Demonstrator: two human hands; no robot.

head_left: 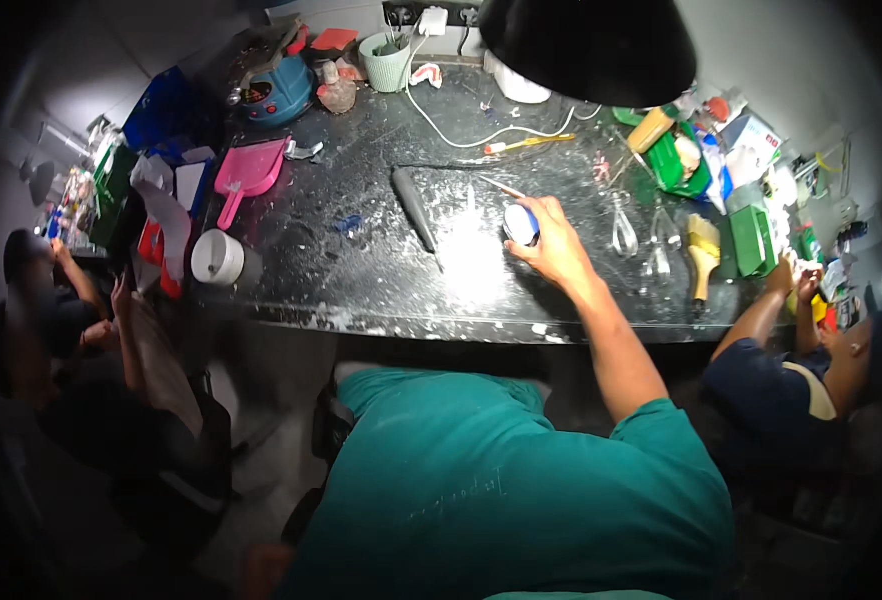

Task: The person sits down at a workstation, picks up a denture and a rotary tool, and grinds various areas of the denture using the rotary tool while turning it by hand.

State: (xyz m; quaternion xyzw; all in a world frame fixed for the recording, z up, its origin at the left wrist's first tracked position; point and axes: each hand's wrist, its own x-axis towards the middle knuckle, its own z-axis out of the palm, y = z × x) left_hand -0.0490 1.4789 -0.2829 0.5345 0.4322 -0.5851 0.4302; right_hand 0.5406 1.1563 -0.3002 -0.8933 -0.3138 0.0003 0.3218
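Forearm (pixel 616 345) extends over the bench (pixel 311 240), right hand (pixel 553 243) gripping a round container (pixel 520 226).

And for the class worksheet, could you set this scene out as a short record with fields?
Grip: right hand around a small round blue-and-white object
Left hand: not clearly visible
Surface: dark bench with pale smears
Left of grip: dark grey tapered tool, lying down
Far left: pink dustpan, white tub
Right: flat brush, green box
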